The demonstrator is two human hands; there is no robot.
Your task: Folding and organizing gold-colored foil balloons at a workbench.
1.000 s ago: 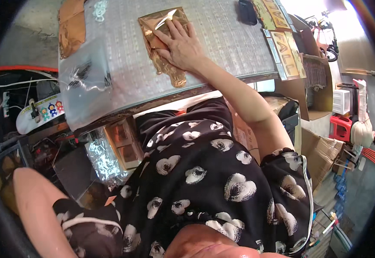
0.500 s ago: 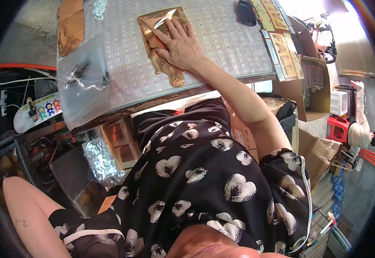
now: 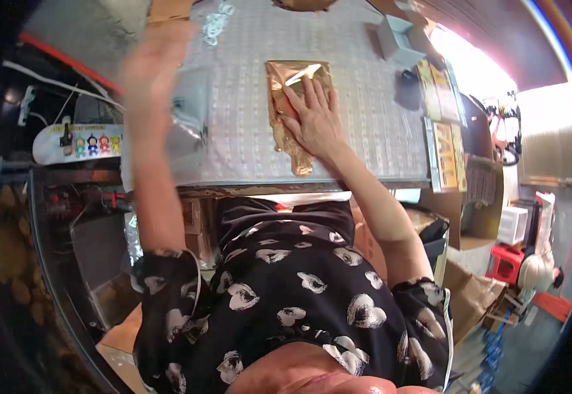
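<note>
Foil sheet (image 3: 297,105) laid mid-bench (image 3: 365,141); clear bag (image 3: 191,115) near left edge; small box (image 3: 396,41) at far right corner.

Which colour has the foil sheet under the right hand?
Shiny gold foil sheet, pressed flat by the right hand; the head view shows it.

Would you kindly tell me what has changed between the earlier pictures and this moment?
The left hand, earlier down by the lap, has swung up over the table's left part, blurred and holding nothing visible. The right hand stays pressed flat on the gold foil sheet, which has not moved.
</note>
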